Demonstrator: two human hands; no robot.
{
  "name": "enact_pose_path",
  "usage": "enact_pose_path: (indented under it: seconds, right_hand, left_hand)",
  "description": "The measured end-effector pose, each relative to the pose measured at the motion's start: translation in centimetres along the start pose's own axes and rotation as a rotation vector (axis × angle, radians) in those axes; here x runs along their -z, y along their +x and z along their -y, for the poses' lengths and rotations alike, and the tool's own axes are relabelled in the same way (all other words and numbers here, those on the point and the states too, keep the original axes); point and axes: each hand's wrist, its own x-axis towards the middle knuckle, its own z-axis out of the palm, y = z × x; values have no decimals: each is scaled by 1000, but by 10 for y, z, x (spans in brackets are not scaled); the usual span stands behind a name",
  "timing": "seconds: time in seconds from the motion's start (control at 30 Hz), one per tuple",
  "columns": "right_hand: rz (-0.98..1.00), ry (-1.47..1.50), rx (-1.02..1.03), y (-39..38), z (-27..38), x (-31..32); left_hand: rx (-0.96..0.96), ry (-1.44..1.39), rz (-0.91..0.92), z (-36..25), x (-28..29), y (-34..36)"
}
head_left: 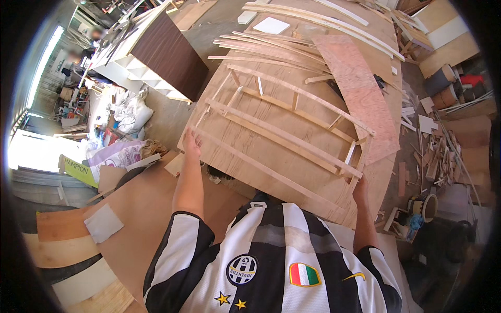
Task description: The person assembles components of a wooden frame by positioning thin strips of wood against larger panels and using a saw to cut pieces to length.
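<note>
A long frame of thin pale wooden strips (284, 140), joined by short crosspieces, lies over a plywood worktop in front of me. My left hand (192, 144) is closed at its near left corner, around the end of the nearest strip (261, 166). At the near right corner, my right hand (359, 189) grips the end of a rail; the frame partly hides those fingers. Both arms are stretched forward and apart. Right of the frame, a reddish thin plywood panel (360, 94) lies on the worktop, close to the frame's right end.
Loose thin strips (271, 50) lie beyond the frame on the plywood worktop (250, 180), with longer boards behind. A brown-and-white cabinet (169, 55) stands at the far left, near filled sacks (130, 112). Wood offcuts (438, 161) litter the floor at right. Brown sheeting (151, 219) lies near left.
</note>
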Motion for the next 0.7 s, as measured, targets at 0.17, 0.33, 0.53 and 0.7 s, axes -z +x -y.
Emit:
enact_pose_path:
  seconds: [0.17,0.33,0.53,0.7]
  right_hand:
    - [-76,305,-126,2,8,-6]
    - [-153,574,-150,-1,-4,-11]
    - [-239,429,-156,2,14,-15]
    - [-203,396,-196,18,5,13]
  left_hand:
    - [-4,-3,42,4,0,12]
    - [4,-75,123,-5,-4,13]
    - [-85,-209,234,-25,2,17]
    - [-198,-225,249,-60,-24,-19]
